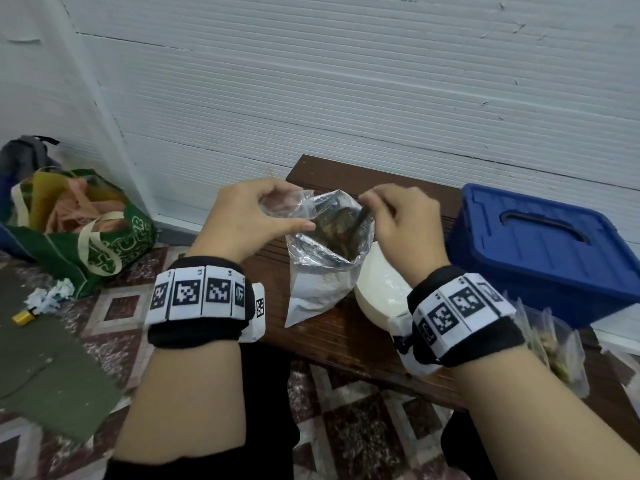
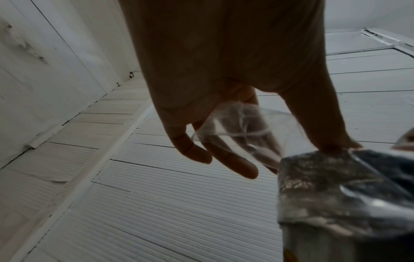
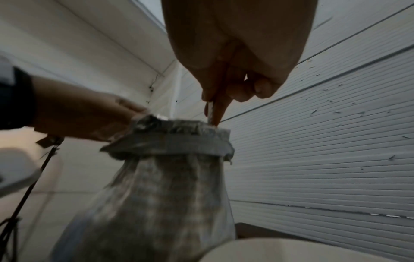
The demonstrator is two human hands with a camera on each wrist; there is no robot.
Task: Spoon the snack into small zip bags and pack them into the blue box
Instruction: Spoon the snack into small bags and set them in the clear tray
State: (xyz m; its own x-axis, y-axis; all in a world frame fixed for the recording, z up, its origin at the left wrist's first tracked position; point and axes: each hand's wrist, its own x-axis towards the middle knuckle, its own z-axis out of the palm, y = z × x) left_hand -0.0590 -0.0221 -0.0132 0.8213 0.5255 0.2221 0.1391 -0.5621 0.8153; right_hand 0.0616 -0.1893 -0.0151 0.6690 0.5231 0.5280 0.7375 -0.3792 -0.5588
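Note:
A big foil snack bag (image 1: 322, 268) stands open on the brown bench (image 1: 349, 344), brown snack (image 1: 334, 226) showing inside. My left hand (image 1: 287, 211) holds a small clear zip bag (image 1: 289, 202) beside the foil bag's left rim, and the thumb touches that rim. In the left wrist view the small zip bag (image 2: 237, 131) lies crumpled across the curled fingers (image 2: 233, 164). My right hand (image 1: 375, 206) pinches a spoon (image 1: 363, 216) by its handle. The spoon (image 3: 211, 113) dips into the foil bag (image 3: 170, 177), its bowl hidden. The blue box (image 1: 540, 251) sits at right, lid on.
A white bowl (image 1: 377, 296) stands right of the foil bag, under my right wrist. Several filled small zip bags (image 1: 554, 351) lie at the bench's right end. A green shopping bag (image 1: 86, 233) and paper scraps (image 1: 52, 296) sit on the tiled floor at left. A white wall runs close behind.

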